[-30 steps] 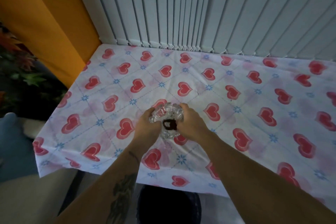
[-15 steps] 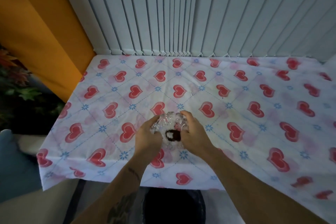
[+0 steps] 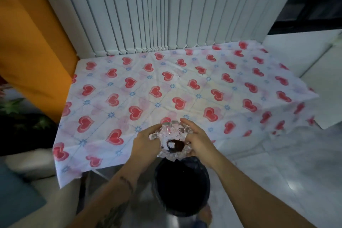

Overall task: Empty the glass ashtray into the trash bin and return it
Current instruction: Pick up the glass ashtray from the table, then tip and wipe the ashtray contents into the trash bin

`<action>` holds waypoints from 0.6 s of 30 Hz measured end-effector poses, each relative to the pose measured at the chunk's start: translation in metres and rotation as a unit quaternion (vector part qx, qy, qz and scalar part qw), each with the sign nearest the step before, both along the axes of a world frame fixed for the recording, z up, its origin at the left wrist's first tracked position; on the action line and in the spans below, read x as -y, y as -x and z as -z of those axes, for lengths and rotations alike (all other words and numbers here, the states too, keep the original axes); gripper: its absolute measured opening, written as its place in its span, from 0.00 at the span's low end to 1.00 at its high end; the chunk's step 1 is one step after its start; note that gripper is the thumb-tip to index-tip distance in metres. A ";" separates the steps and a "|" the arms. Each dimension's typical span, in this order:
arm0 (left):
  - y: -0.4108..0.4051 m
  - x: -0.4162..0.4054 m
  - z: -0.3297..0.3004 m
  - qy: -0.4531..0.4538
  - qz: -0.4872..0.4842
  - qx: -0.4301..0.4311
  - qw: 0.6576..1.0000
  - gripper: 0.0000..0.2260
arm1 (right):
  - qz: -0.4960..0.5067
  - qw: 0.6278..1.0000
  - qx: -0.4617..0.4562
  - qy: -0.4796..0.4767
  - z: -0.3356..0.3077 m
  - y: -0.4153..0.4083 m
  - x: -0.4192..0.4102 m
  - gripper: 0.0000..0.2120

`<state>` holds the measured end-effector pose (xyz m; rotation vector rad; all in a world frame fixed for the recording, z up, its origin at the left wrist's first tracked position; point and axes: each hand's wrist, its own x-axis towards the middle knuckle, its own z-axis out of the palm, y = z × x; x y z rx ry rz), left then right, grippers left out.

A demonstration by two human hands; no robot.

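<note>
The cut-glass ashtray (image 3: 172, 138) has dark ash in its bowl. It is held in the air at the table's front edge, its near rim over the bin. My left hand (image 3: 145, 143) grips its left side and my right hand (image 3: 199, 139) grips its right side. Right below, on the floor, stands the trash bin (image 3: 182, 187), round, black and dark inside. The ashtray looks roughly level, tilted a little toward me.
The table (image 3: 185, 89) wears a white cloth with red hearts. White vertical blinds (image 3: 157, 15) hang behind it, an orange curtain (image 3: 33, 42) to the left. A cushioned seat (image 3: 22, 181) is at lower left, pale tiled floor (image 3: 277, 181) at right.
Both hands have drawn the ashtray from the middle of the table back to its front edge, over the bin. The view has pulled back, so the bin shows fully.
</note>
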<state>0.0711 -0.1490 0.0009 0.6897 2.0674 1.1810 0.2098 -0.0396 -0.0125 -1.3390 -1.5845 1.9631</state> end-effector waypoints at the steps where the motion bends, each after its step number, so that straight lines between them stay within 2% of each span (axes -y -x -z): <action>1: -0.005 0.009 0.004 0.006 0.009 -0.001 1.000 0.23 | 0.009 1.000 0.012 0.009 0.004 -0.007 0.011 0.35; 6: -0.027 0.036 0.039 0.041 0.046 0.004 0.998 0.21 | 0.035 0.996 0.041 0.070 0.029 -0.037 0.046 0.33; 14: -0.052 0.035 0.110 0.110 0.047 -0.005 0.993 0.18 | 0.011 0.961 -0.023 0.274 0.086 -0.077 0.048 0.34; 18: -0.054 0.024 0.164 0.128 0.054 0.008 0.990 0.16 | 0.009 0.956 -0.028 0.293 0.139 -0.081 0.044 0.34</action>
